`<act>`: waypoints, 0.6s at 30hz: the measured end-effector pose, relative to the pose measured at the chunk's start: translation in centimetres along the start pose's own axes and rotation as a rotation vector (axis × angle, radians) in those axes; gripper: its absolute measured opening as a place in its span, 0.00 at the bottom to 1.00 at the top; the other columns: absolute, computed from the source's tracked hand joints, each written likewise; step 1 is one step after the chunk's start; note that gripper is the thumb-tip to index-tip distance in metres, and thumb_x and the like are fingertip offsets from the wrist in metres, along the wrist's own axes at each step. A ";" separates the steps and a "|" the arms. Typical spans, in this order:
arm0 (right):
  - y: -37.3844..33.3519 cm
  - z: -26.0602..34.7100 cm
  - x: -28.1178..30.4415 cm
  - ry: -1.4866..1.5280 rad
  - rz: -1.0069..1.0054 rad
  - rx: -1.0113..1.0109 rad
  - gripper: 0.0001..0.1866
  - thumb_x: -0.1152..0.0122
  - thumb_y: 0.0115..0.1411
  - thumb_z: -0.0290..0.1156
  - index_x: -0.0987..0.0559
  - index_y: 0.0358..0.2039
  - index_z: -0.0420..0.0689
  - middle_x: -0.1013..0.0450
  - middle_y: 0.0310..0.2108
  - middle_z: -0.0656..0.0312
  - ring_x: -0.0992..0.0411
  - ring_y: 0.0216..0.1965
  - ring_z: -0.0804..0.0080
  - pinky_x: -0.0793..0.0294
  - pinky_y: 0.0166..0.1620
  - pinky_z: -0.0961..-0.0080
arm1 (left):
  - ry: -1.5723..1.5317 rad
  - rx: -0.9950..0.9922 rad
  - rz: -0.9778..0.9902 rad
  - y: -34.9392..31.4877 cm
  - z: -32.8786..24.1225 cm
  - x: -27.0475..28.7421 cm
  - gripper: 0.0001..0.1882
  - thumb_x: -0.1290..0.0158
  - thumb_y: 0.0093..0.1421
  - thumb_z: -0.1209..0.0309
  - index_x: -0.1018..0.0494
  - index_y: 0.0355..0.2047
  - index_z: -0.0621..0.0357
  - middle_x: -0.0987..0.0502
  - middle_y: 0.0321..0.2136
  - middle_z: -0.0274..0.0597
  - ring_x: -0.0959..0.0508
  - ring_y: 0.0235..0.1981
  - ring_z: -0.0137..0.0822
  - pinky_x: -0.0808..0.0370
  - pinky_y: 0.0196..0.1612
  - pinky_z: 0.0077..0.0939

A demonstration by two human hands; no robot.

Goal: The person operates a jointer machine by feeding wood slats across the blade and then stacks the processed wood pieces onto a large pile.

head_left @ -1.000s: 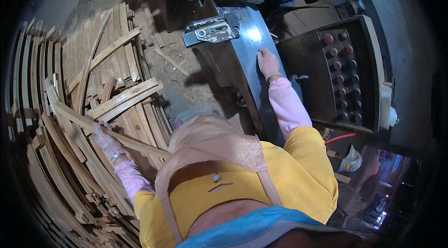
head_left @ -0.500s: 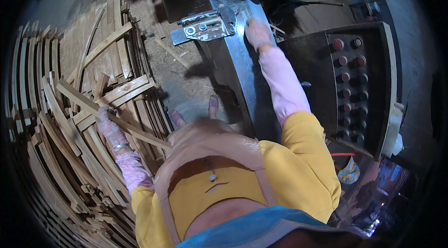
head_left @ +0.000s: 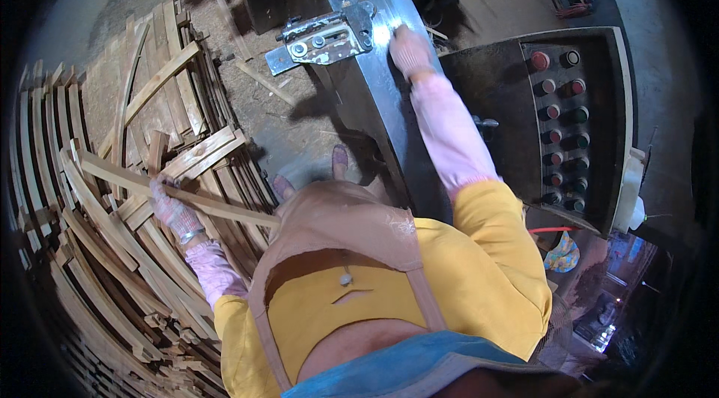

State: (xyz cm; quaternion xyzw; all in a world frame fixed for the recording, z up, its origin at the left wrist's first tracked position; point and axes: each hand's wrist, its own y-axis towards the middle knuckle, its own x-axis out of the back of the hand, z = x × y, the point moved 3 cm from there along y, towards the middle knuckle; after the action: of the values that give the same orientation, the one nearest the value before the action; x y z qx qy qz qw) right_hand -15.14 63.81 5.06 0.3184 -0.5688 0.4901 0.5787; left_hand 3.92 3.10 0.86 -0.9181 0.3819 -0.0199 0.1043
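Observation:
My left hand (head_left: 172, 207), in a pale knitted glove, is closed around a long wooden strip (head_left: 120, 173). The strip slants from the wood stacks on the left to the front of my apron. On the right, my gloved right hand (head_left: 410, 52) rests at the bright metal bed (head_left: 386, 87) of a machine. Its fingers look curled together; what they hold, if anything, is hidden. Just left of that hand, a metal bracket with bolts (head_left: 322, 42) is fixed on the bed.
Stacks of wooden strips (head_left: 112, 271) fill the left side, many of them curved. A control panel with several round buttons (head_left: 562, 128) stands to the right. Sawdust and loose wood pieces (head_left: 266, 82) lie on the floor beside the machine.
The view has shifted slightly, so the machine and panel sit a little higher and further left. Both hands keep nearly the same places, the left still gripping the wooden strip.

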 end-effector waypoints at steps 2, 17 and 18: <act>1.7 1.7 0.9 -0.048 0.025 0.030 0.17 0.54 0.69 0.33 0.21 0.49 0.39 0.22 0.47 0.37 0.24 0.53 0.38 0.25 0.56 0.48 | -0.032 0.046 -0.003 -0.3 -0.4 -0.8 0.23 0.47 0.70 0.56 0.25 0.51 0.67 0.22 0.37 0.43 0.23 0.38 0.34 0.24 0.48 0.26; 2.7 0.0 -0.5 -0.079 -0.004 0.139 0.21 0.54 0.72 0.43 0.20 0.47 0.39 0.21 0.42 0.38 0.21 0.46 0.40 0.23 0.50 0.47 | -0.238 0.193 -0.196 1.2 1.4 1.0 0.24 0.42 0.68 0.56 0.30 0.52 0.65 0.24 0.38 0.43 0.24 0.37 0.37 0.22 0.44 0.35; 4.3 1.7 0.0 -0.086 -0.100 0.234 0.21 0.55 0.72 0.43 0.20 0.48 0.40 0.21 0.43 0.38 0.21 0.47 0.40 0.23 0.50 0.48 | -0.256 0.172 -0.141 1.1 1.5 0.5 0.25 0.43 0.68 0.57 0.31 0.55 0.64 0.24 0.40 0.45 0.24 0.39 0.38 0.22 0.44 0.36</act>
State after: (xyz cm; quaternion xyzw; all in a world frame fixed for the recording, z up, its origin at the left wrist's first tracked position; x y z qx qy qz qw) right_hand -19.77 63.64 4.53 0.4324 -0.5156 0.5097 0.5361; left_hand 3.71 2.23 -0.86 -0.9253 0.2970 0.0572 0.2287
